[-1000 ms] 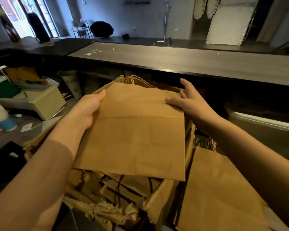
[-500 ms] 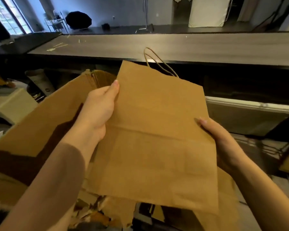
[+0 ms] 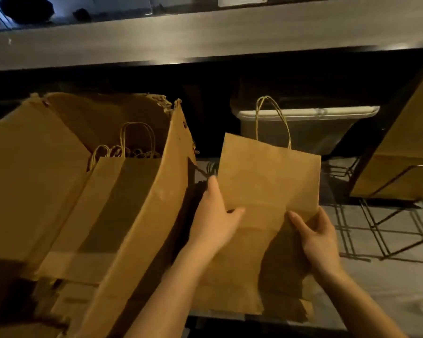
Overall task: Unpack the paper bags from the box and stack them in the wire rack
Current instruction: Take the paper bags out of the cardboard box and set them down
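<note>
I hold one flat paper bag [image 3: 269, 176] with both grips, just to the right of the box [image 3: 144, 215] and over the wire rack [image 3: 376, 230]. My left grip [image 3: 215, 215] grasps the left edge of the bag: the thumb lies on the front side, one finger points up along the edge, and the other fingers are hidden behind the paper. My right grip [image 3: 320, 237] grasps the lower right part in the same way, thumb on the front and fingers behind. The bag points away from me with its paper handle [image 3: 274, 118] at the far end, and this handle shows in front of a grey bin [image 3: 303, 123]. Under the bag I see more flat brown paper [image 3: 291, 284]; I cannot tell if it is one bag or several, nor if my bag touches it. The box is open and torn at its top edge, and inside it more bags [image 3: 122, 191] stand side by side with their handles up. At the far right another pile of bags [image 3: 405, 147] sits in the rack with a wire across its front. A long counter [image 3: 205, 32] runs across the top of the view.
</note>
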The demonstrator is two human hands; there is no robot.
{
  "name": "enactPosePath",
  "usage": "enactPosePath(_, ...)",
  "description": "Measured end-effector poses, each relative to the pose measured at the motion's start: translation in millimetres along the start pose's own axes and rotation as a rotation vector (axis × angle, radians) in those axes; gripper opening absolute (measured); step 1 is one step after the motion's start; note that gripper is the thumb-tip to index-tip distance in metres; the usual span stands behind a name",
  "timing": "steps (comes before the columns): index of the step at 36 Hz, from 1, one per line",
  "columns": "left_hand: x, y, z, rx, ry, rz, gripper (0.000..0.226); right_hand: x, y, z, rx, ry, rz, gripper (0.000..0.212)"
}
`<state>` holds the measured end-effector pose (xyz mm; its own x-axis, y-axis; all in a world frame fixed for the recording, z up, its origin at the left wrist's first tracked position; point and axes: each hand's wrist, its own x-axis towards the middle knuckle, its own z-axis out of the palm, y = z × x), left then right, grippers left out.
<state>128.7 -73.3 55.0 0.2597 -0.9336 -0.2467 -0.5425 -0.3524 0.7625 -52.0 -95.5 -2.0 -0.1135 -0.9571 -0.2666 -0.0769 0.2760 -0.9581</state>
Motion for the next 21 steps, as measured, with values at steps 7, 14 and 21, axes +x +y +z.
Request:
enactPosePath(7,6,-36,30,0.159,-0.144,-0.237,0.092,10,34,-1,-0.232,0.131,-0.011,0.038)
enactPosePath(14,14,-61,44,0.281,-0.073,-0.331,0.085,17,57,7,-0.532,0.149,-0.148,0.055)
enactPosePath(21,21,-65,48,0.036,-0.068,-0.427,0.097,24,56,20,-0.625,-0.017,-0.179,0.069)
